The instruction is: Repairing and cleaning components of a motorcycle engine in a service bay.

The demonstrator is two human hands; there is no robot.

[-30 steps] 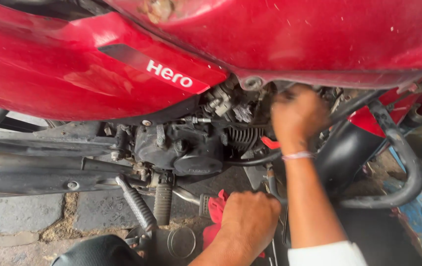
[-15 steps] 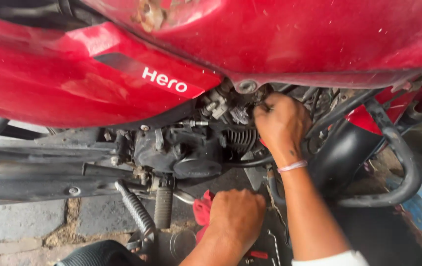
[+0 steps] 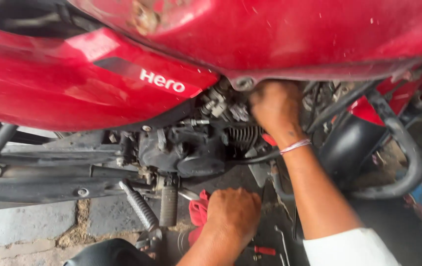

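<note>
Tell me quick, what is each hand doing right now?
Left hand: closed, resting on a red rag below the engine.
Right hand: up in the engine under the red tank; grip cannot be told.

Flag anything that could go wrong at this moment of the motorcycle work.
The right hand is pushed deep between the red tank and the finned engine cylinder; knuckles could scrape on fins, cables or brackets there, and what it grips is hidden. The left hand rests low on a red rag beside the footpeg, which might get caught if pulled.
</note>
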